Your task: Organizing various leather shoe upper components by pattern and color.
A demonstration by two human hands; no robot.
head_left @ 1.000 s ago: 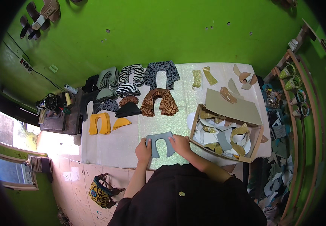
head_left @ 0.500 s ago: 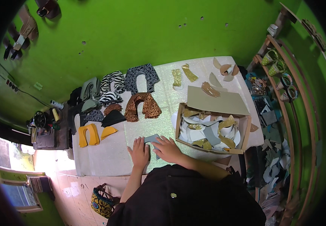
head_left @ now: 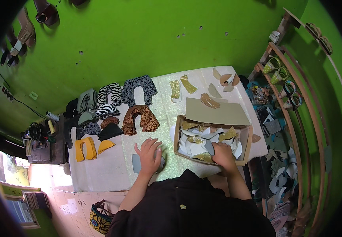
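My left hand (head_left: 150,155) lies with its fingers spread over a grey curved cut piece (head_left: 136,162) on the table, hiding its middle. My right hand (head_left: 223,155) is inside the open cardboard box (head_left: 248,144), its fingers closed on a grey offcut (head_left: 209,147); the fingertips are partly hidden. Around it in the box lie white scraps (head_left: 238,149) and gold scraps (head_left: 228,135). Beyond my left hand sits a stack of leopard-print arch pieces (head_left: 140,118).
Zebra-print pieces (head_left: 109,94), grey-black patterned pieces (head_left: 139,86) and yellow pieces (head_left: 85,149) are on the table's left half. Gold strips (head_left: 175,90) lie at the back. A sewing machine (head_left: 34,131) stands left; a wooden rack (head_left: 297,118) holding shoes is right.
My right hand has left the grey piece on the table and reached right into the box, closing on a grey offcut. The left hand has shifted onto the grey piece, fingers spread.
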